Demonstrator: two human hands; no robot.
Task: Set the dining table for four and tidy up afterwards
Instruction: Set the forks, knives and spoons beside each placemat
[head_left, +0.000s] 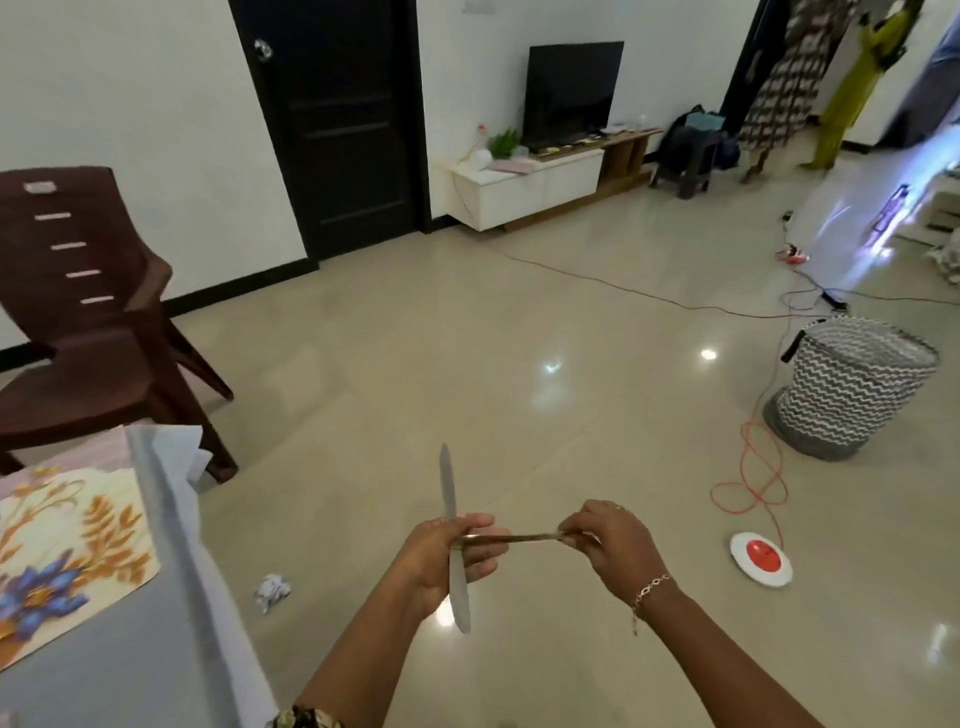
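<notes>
My left hand (441, 556) grips a silver table knife (451, 499) that stands almost upright, blade tip up, over the floor. A second thin piece of cutlery (511, 539) lies level between both hands; my left fingers hold one end and my right hand (610, 545) pinches the other. Which kind of cutlery it is I cannot tell. The dining table (171, 623) with a grey cloth is at the lower left, and a floral placemat (67, 551) lies on it.
A dark brown plastic chair (93, 322) stands behind the table. On the tiled floor lie a crumpled paper ball (272, 591), an orange cable (753, 483), a white-and-red round device (761, 558) and a zigzag laundry basket (852, 387). A TV unit (530, 187) lines the far wall.
</notes>
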